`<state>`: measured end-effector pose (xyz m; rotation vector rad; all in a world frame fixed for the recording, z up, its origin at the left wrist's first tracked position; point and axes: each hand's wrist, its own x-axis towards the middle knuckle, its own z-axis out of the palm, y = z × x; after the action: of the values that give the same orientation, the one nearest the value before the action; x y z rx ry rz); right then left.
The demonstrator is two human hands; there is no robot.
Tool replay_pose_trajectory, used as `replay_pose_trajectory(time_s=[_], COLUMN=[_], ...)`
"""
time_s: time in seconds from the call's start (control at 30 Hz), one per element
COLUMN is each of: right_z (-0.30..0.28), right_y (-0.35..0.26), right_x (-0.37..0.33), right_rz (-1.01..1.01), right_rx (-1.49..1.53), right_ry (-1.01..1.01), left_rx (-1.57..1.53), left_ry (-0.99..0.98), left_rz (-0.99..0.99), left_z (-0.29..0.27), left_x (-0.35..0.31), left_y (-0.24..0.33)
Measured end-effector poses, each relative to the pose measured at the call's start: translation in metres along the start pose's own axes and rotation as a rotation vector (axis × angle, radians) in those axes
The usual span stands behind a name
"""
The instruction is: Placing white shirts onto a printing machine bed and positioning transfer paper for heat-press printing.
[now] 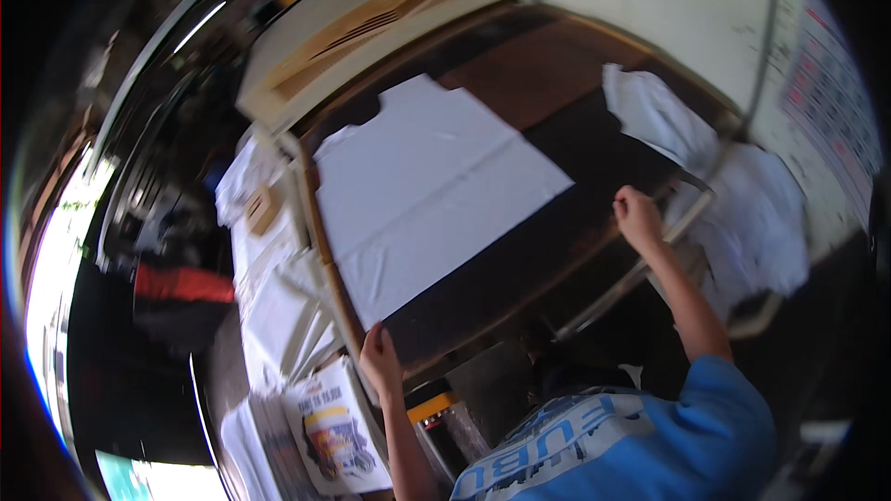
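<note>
A white shirt-shaped cloth panel (436, 176), with a neck cut-out, lies spread on a dark flat board (594, 158). Faint creases run across it. My left hand (381, 364) is at the board's near left edge, its fingers pinched together at the cloth's near left corner. Past the cloth's right corner, my right hand (639, 216) hovers above the board's near right edge. Its fingers are curled closed, apart from the cloth, and nothing shows in them.
A pale framed machine part (390, 28) spans the board's far side. White cloth (752, 213) hangs in a heap at the right, by a metal bar (691, 213). To the left are folded white cloths (288, 315), a small box (263, 211) and a printed shirt stack (334, 431).
</note>
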<state>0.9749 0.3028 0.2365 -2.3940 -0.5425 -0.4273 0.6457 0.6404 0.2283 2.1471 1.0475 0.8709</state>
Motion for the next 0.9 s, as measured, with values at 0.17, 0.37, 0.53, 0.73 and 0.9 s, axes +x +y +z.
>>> replay_pose_trajectory(time_s=[0.17, 0.37, 0.53, 0.73, 0.9], right_z=[-0.037, -0.073, -0.090, -0.095, -0.059], right_y=[0.044, 0.127, 0.216, 0.281, 0.302], right_x=[-0.051, -0.043, 0.000, 0.059, 0.082], right_rz=[0.110, 0.180, 0.288, 0.352, 0.223], right_rx=[0.006, -0.064, -0.030, 0.101, 0.049], right_ry=[0.061, 0.109, 0.197, -0.024, -0.125], left_rx=[-0.164, -0.371, -0.468, -0.701, -0.896], left_ry=[-0.246, -0.589, -0.801, -1.130, -1.064], left_rz=[-0.046, -0.182, -0.112, -0.485, -0.918], left_z=[0.032, 0.088, 0.184, 0.346, 0.470], left_x=[-0.066, -0.138, -0.146, -0.149, -0.150], left_y=[0.046, 0.131, 0.230, 0.366, 0.403])
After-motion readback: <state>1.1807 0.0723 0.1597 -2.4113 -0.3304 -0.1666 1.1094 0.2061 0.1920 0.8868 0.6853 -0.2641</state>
